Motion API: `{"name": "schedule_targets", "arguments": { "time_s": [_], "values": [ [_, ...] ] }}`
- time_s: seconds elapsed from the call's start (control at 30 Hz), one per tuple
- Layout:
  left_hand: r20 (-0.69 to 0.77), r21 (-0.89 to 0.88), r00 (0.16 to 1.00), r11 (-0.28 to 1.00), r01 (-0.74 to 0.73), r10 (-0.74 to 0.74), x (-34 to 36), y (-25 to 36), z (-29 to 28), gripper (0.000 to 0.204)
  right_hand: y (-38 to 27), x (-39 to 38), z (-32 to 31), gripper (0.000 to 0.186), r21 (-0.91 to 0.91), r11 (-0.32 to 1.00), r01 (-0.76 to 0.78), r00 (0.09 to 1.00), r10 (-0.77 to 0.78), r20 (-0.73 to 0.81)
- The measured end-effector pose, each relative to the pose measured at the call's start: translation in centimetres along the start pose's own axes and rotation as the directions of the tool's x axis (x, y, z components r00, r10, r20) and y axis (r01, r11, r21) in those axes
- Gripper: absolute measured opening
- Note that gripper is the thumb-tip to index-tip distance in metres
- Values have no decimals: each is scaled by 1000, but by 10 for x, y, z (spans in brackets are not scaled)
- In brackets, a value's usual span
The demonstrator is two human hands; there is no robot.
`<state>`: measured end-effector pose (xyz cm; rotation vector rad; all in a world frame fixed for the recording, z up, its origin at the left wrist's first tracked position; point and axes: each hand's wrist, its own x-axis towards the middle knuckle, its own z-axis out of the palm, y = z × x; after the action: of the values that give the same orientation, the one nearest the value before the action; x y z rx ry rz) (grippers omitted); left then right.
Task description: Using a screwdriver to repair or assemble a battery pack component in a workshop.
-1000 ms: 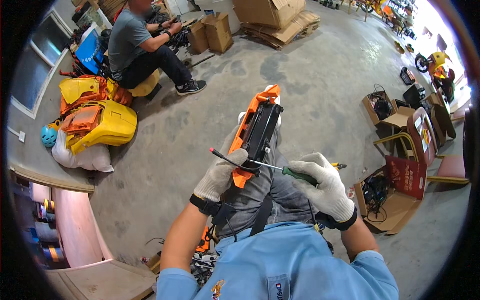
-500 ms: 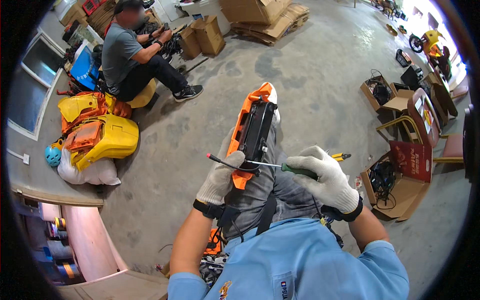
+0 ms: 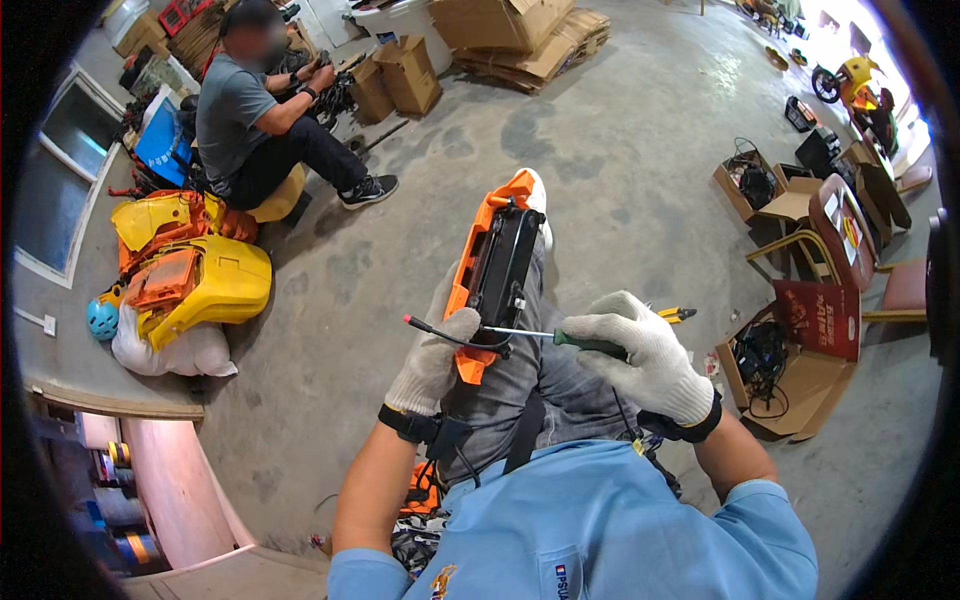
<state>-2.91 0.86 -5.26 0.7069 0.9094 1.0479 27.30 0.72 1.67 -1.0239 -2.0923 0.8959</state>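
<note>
An orange plastic housing with a long black unit in it (image 3: 499, 262) rests lengthwise over my legs. My left hand (image 3: 425, 368), in a white knit glove, grips its near end, the thumb on top and the other fingers hidden beneath. A short black cable with a red tip (image 3: 437, 331) curves past that thumb. My gloved right hand (image 3: 648, 362) is closed around the green handle of a screwdriver (image 3: 570, 341). Its thin metal shaft points left, with the tip at the near end of the black unit, close to my left thumb. Whether the tip sits in a screw cannot be made out.
Pliers with yellow handles (image 3: 677, 314) lie on the floor to the right, near an open carton of black cables (image 3: 800, 395). Chairs (image 3: 838, 235) stand beyond. At left are yellow and orange plastic shells (image 3: 215, 285); a seated person (image 3: 235, 125) handles something behind them.
The whole view has shifted slightly. Both hands keep nearly the same grip, and the screwdriver stays at the near end of the housing.
</note>
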Motion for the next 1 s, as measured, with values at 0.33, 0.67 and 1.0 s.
{"name": "schedule_targets", "arguments": {
  "time_s": [0.33,0.67,1.0],
  "values": [
    [-42,70,996,995,-71,74,-2,-2,1,48,2,-1,2,38,26,1000,-5,1000,5,-4],
    [-99,9,989,994,112,-111,-11,-2,5,65,4,-4,-10,43,51,994,-100,990,95,104],
    [-13,119,998,991,61,-60,6,4,-10,100,28,0,-18,62,-406,832,379,925,-353,140]
  ]
}}
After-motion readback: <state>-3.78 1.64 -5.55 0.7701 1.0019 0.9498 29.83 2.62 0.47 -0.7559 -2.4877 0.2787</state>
